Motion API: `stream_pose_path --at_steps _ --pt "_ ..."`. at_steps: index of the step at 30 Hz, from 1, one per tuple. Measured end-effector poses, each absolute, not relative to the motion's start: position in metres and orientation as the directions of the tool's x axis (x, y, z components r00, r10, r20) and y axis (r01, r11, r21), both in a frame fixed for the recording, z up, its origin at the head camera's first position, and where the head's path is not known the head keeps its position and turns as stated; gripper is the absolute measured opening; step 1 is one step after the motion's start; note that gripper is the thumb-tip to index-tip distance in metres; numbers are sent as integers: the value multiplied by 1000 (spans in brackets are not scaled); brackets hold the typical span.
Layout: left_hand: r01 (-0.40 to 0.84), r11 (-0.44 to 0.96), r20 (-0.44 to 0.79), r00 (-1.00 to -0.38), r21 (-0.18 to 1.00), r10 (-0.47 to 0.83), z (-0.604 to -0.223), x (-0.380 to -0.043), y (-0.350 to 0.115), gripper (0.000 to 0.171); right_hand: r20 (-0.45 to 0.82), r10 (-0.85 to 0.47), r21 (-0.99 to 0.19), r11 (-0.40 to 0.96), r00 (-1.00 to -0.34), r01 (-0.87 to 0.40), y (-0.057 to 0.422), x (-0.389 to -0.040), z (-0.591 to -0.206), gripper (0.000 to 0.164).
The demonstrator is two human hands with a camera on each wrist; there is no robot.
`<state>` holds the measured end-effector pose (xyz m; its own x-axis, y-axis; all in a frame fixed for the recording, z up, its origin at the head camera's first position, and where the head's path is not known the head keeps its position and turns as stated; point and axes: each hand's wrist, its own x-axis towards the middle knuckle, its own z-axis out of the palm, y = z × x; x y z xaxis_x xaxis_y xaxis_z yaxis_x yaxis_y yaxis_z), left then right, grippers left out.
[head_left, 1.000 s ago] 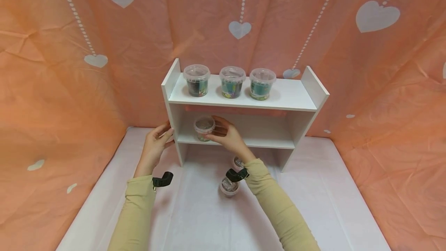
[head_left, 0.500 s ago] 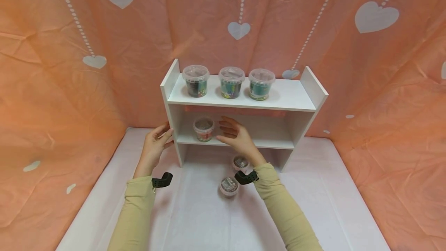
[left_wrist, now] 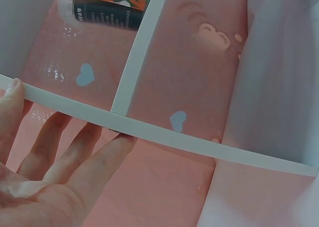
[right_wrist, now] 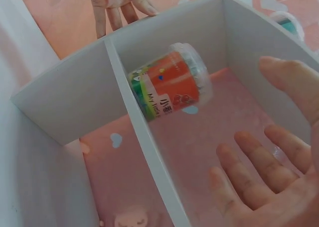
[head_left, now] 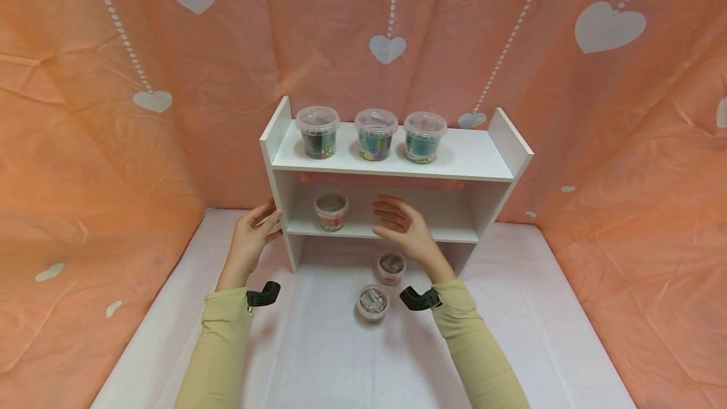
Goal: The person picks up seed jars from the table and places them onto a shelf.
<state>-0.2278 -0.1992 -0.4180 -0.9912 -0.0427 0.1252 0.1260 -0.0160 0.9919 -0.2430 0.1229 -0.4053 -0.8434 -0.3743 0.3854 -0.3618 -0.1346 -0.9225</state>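
Observation:
A small clear plastic tub (head_left: pixel 332 212) with a lid and a red-orange label stands at the left of the middle level of the white shelf unit (head_left: pixel 392 172). To its right, my right hand (head_left: pixel 404 225) hovers with fingers spread apart and nothing in it; the right wrist view shows a gap between it and the labelled tub (right_wrist: pixel 169 82). My left hand (head_left: pixel 254 238) rests against the unit's left side panel. In the left wrist view, its thumb tip touches the panel's edge while the other fingers lie along the outer side, partly hidden.
Three similar tubs, left (head_left: pixel 318 132), middle (head_left: pixel 376 135) and right (head_left: pixel 423 137), line the top level. Two more, a rear tub (head_left: pixel 391 268) and a front tub (head_left: pixel 372 303), sit on the white-covered table (head_left: pixel 318 358). An orange heart-patterned curtain (head_left: pixel 335 24) surrounds the table.
My right hand has let go of the tub on the middle level and moved away to the right. The tub stays standing there. My left hand has kept its place at the side panel.

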Motion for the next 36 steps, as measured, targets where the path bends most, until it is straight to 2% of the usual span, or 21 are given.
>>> stream_pose_path --at_steps 19,36 --pt "141 -5 141 -989 990 -33 -420 -230 -200 54 425 -462 -904 -163 -779 -396 161 -223 -425 65" --pt "130 -10 130 -991 991 -36 -419 -229 -200 54 350 -500 -933 -113 -792 -341 170 -199 -475 61"
